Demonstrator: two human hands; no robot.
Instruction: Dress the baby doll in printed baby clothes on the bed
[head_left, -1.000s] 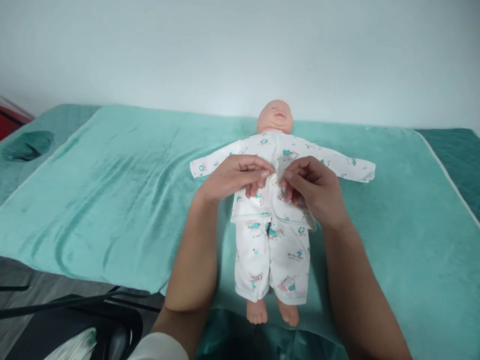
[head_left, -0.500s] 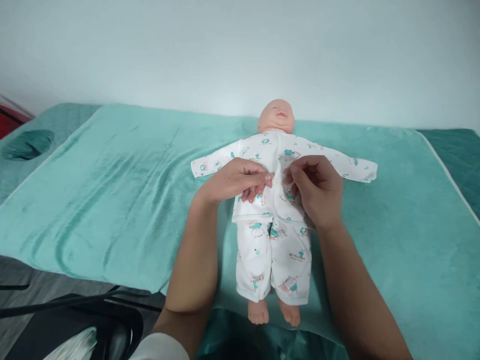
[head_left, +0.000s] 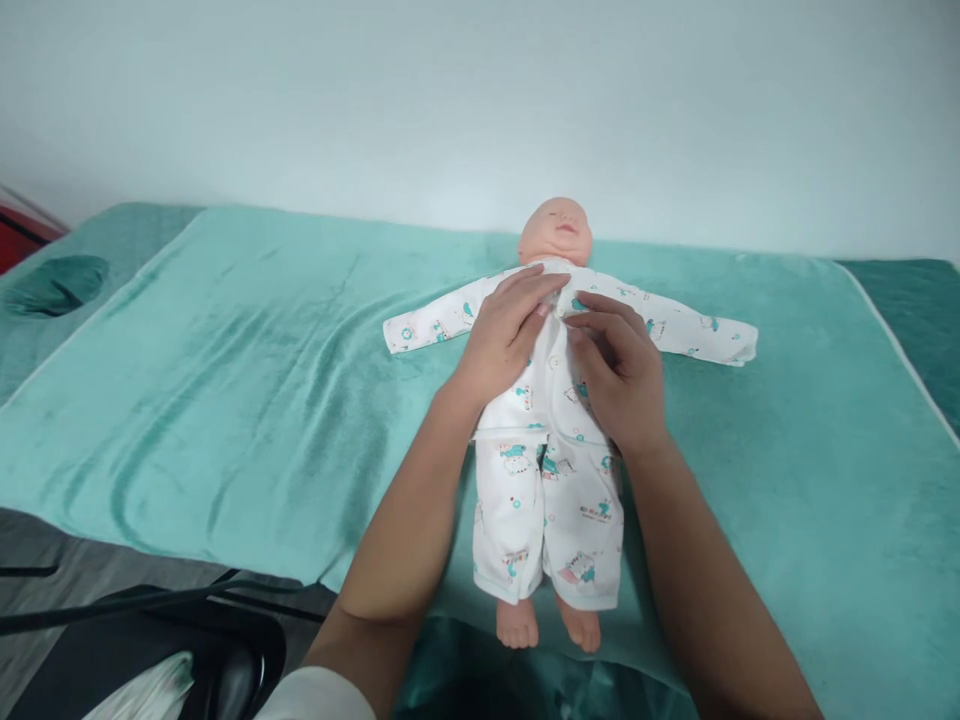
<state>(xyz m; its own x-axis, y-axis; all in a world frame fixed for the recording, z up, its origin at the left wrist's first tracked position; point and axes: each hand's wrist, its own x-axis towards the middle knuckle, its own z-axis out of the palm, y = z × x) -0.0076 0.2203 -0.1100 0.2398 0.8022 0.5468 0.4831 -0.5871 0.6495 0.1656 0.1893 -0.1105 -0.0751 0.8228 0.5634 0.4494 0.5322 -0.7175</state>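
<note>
A baby doll (head_left: 556, 232) lies on its back, arms spread, in a white long-sleeved shirt (head_left: 517, 400) with small teal and pink prints. Matching trousers (head_left: 581, 520) cover its legs, and its bare feet (head_left: 517, 622) point towards me. My left hand (head_left: 510, 325) rests on the upper chest of the shirt, fingers stretched out and the thumb near the front opening. At the other side of that opening, my right hand (head_left: 622, 365) has its thumb and forefinger closed on the shirt's edge, the other fingers bent. The fingers hide part of the opening.
A teal cover (head_left: 247, 380) with some folds is spread over the bed under the doll. A pale wall (head_left: 450, 110) stands behind. At lower left are a black chair (head_left: 172, 650) and a white crumpled item (head_left: 146, 690). A face hole (head_left: 56, 285) shows at the bed's left end.
Both hands have moved up the shirt front from mid-chest towards the collar. My left fingers have gone from curled to stretched out. The doll lies almost as before.
</note>
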